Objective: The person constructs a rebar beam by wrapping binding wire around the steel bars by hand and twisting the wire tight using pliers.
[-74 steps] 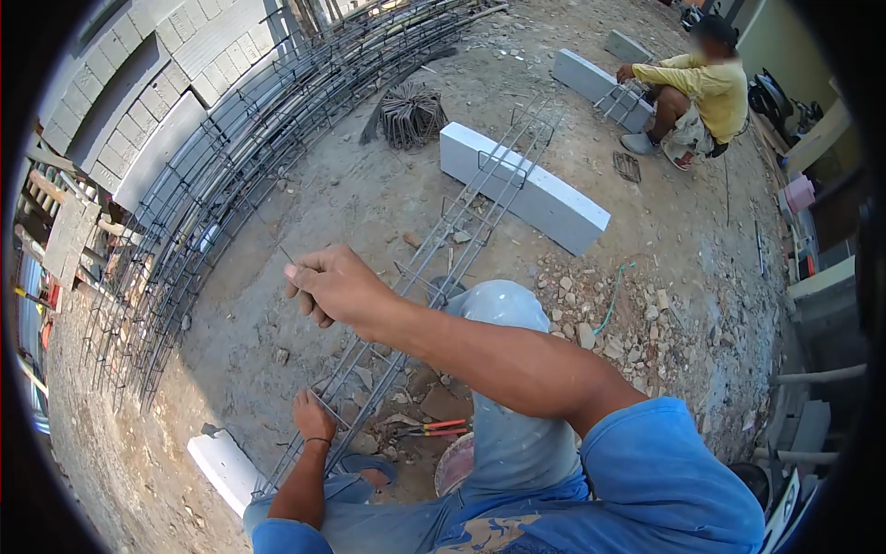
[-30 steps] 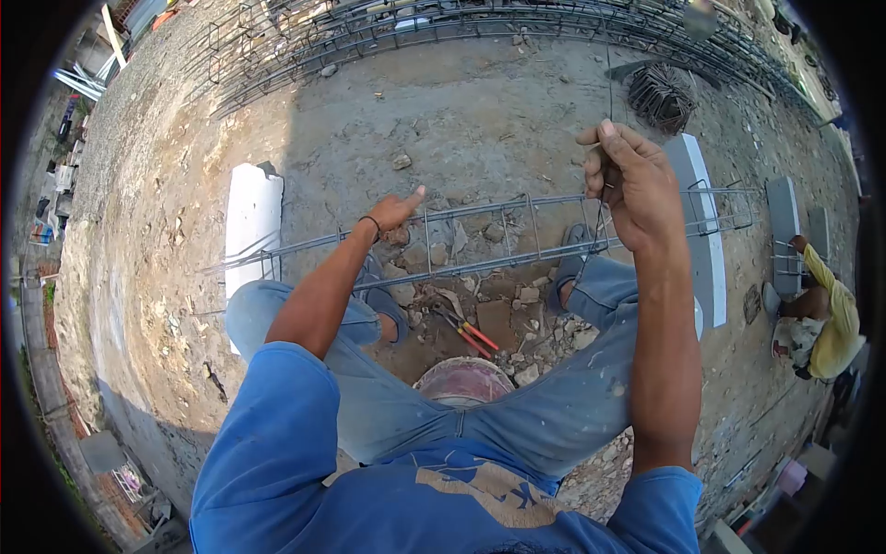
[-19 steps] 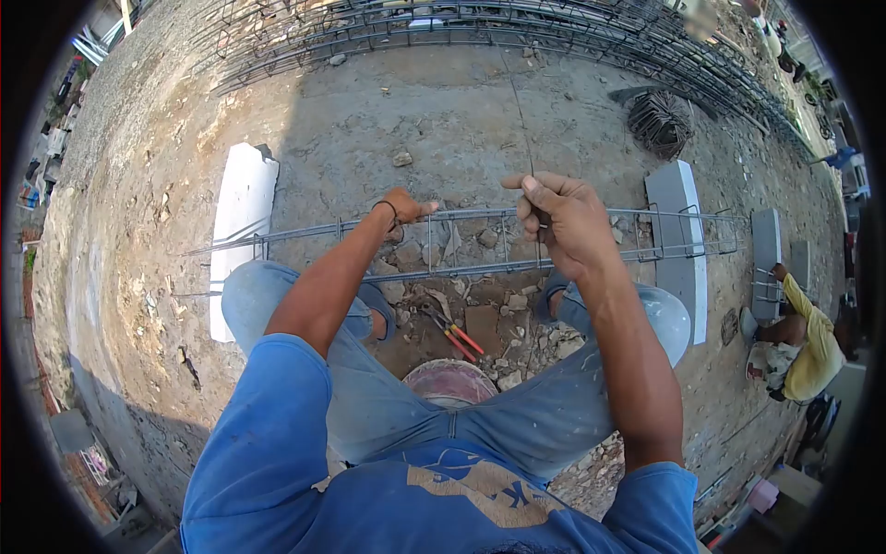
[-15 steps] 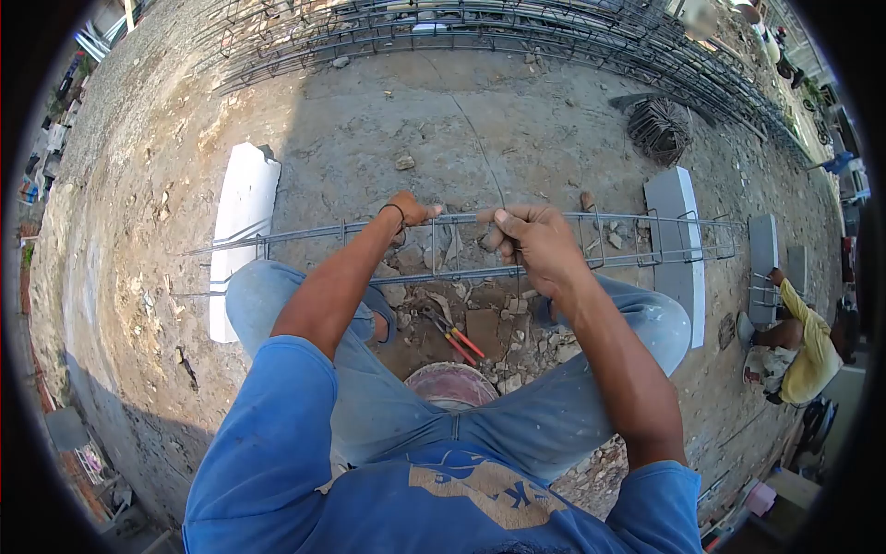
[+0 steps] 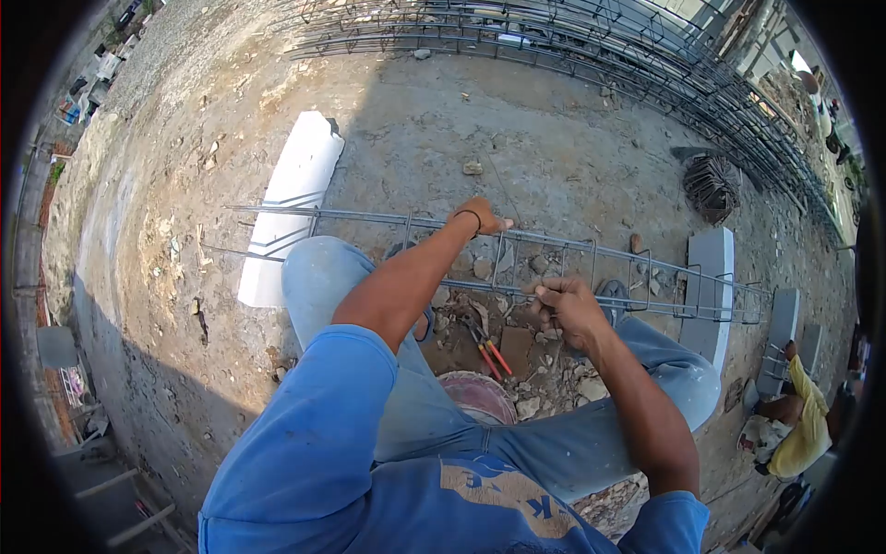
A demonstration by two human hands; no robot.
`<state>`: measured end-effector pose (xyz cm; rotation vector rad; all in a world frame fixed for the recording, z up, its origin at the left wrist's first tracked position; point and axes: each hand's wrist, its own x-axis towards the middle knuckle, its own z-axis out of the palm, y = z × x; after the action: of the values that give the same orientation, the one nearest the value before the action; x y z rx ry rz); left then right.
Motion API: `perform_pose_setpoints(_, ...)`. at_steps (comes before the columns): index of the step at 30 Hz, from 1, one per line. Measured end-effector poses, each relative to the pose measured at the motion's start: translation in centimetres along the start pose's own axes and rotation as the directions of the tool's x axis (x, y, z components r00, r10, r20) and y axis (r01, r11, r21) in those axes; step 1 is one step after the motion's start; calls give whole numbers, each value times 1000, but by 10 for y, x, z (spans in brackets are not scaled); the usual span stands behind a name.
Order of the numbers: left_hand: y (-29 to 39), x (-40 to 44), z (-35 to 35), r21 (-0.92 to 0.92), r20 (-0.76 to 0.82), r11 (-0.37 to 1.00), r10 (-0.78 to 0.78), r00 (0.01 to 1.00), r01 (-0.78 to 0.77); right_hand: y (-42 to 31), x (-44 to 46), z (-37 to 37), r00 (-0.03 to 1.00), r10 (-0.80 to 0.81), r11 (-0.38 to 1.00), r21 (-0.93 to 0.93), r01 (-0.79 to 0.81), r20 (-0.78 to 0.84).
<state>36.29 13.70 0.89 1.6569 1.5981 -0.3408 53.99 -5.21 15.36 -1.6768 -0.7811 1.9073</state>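
A narrow rebar cage (image 5: 572,244) lies across two pale blocks, the left block (image 5: 293,203) and the right block (image 5: 709,300). My left hand (image 5: 479,218) is closed on the cage's far bars, with its thumb pointing right. Nearer to me, my right hand (image 5: 560,307) pinches a thin wire (image 5: 504,185) beside the near bars; the wire runs up across the cage. Pliers with red handles (image 5: 492,353) lie on the ground between my feet, below the cage.
A reddish bucket (image 5: 478,395) stands between my legs. Long rebar cages (image 5: 591,46) are stacked at the far side, near a bundle of bent bars (image 5: 712,187). Another person in a yellow shirt (image 5: 801,427) crouches at the right. Rubble lies around my feet.
My right hand has come down and closer to me with the wire, from above the cage to its near bars. My left hand stays on the far bars. The view has shifted.
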Motion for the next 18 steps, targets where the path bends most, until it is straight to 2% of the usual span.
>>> perform_pose_setpoints(3, -1, 1, -5, -31, 93, 995, 97, 991, -94, 7, 2, -12, 998, 5, 998, 66, -1, -64)
perform_pose_setpoints(6, -11, 16, 3, -84, 95, 985, 160, 983, -152, 7, 10, -11, 998, 27, 999, 38, -25, -54)
perform_pose_setpoints(9, -7, 6, -1, -75, 93, 986, 153, 984, -146, 7, 14, -8, 999, 16, 999, -45, -17, -28)
perform_pose_setpoints(18, -7, 8, 1, -52, 102, 990, 135, 986, -131, 7, 18, -1, 998, -56, 995, -82, 54, -27)
